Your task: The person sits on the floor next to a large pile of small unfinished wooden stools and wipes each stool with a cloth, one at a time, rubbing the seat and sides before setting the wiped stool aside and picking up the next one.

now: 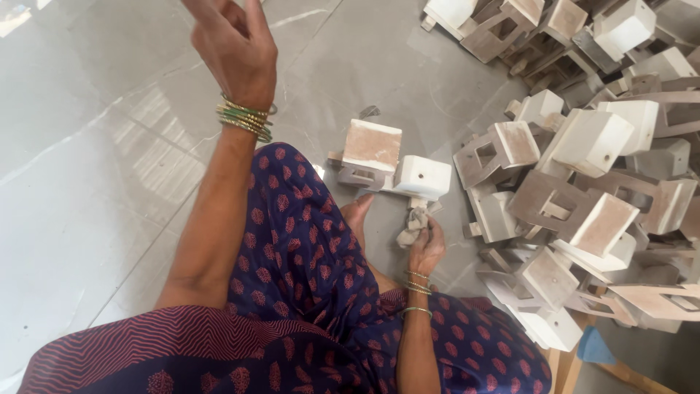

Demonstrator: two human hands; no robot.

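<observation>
My left hand (235, 45) is raised over the grey floor at the top left, fingers loosely apart and holding nothing; green and gold bangles ring its wrist. My right hand (426, 244) is low beside my knee, closed on a small crumpled grey cloth (412, 226). The cloth touches the underside of a white-painted wooden piece (421, 177) lying on the floor in front of me. A second piece with a bare reddish top (372, 146) lies joined or pressed against it on the left.
A large heap of similar white and unpainted wooden blocks (583, 146) fills the right side and top right. Grey tiled floor (87, 182) stretches to the left. My legs in dark blue dotted fabric (306, 248) cover the lower middle. A blue object (596, 349) sits at the bottom right.
</observation>
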